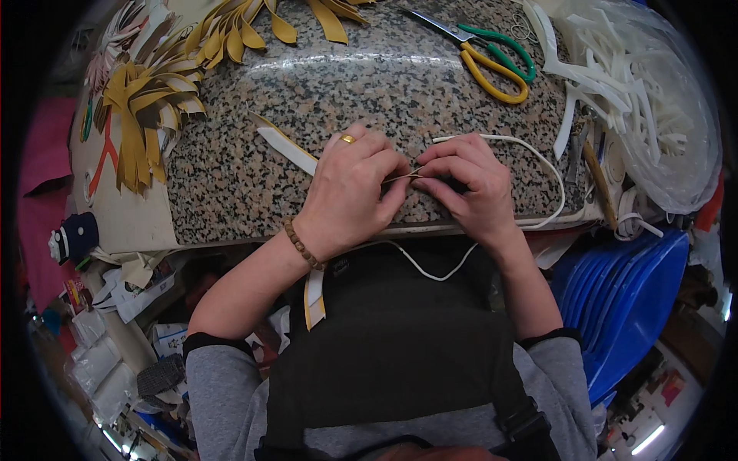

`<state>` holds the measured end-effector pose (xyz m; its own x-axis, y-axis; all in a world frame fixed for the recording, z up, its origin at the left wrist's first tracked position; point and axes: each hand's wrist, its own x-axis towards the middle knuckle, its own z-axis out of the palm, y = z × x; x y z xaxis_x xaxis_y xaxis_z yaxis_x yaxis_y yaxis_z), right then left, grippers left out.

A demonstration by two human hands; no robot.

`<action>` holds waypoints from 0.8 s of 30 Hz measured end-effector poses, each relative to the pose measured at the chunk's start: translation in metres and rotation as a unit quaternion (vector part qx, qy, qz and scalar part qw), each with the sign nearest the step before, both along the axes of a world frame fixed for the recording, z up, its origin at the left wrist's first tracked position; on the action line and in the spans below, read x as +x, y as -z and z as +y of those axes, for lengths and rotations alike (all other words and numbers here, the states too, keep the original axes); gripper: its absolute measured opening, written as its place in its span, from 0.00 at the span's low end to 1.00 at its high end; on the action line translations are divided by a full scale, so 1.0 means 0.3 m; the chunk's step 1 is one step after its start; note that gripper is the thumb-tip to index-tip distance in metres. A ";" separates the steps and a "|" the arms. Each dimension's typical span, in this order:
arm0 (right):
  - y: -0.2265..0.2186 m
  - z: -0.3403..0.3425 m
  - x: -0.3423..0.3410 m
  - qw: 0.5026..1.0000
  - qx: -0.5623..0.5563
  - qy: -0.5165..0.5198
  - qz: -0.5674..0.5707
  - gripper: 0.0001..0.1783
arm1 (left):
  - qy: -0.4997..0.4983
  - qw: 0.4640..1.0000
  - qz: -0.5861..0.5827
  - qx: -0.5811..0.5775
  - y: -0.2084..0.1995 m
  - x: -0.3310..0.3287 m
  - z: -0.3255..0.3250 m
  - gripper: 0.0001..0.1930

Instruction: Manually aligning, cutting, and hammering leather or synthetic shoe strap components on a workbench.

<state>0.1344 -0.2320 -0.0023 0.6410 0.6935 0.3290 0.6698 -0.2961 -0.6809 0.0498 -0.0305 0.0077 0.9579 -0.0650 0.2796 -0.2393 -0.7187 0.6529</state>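
Observation:
Over the front of the stone slab, my left hand (350,188) is closed in a pinch on a mustard-yellow strip with a white backing (288,148). One end of the strip sticks out beyond the knuckles; a similar strip end (315,298) hangs below the wrist. Facing it, my right hand (473,177) pinches the same thin brownish edge, the fingertips of both hands nearly touching. What lies inside the fingers is mostly hidden. A white cord (555,175) curves around the right hand, drops over the slab's edge and loops back toward my left wrist.
Scissors with green and yellow handles (500,71) lie at the far right. Bunches of mustard strips (142,107) sit at the far left. A clear plastic bag of white strips (653,115) covers the right corner. Stacked blue plastic pieces (626,300) stand below it.

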 end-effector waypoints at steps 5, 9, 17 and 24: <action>-0.008 -0.001 0.001 1.000 0.006 -0.005 0.008 0.15 | 0.017 1.000 -0.007 0.004 0.008 0.005 0.003 0.08; -0.013 0.002 -0.010 0.997 0.011 0.029 0.064 0.18 | 0.020 1.000 -0.021 -0.005 0.013 0.007 -0.001 0.06; -0.005 0.008 -0.015 0.993 0.002 0.028 0.111 0.17 | 0.016 0.999 -0.043 0.002 0.014 0.002 0.010 0.08; -0.060 0.017 -0.016 0.996 -0.026 -0.009 0.088 0.17 | -0.033 0.999 0.015 0.029 -0.024 -0.099 0.096 0.08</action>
<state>0.1296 -0.2270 0.0156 0.6732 0.7183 0.1757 0.5467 -0.3234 -0.7724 0.0203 -0.0018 0.0150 0.9686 -0.0171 0.2480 -0.1712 -0.7691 0.6158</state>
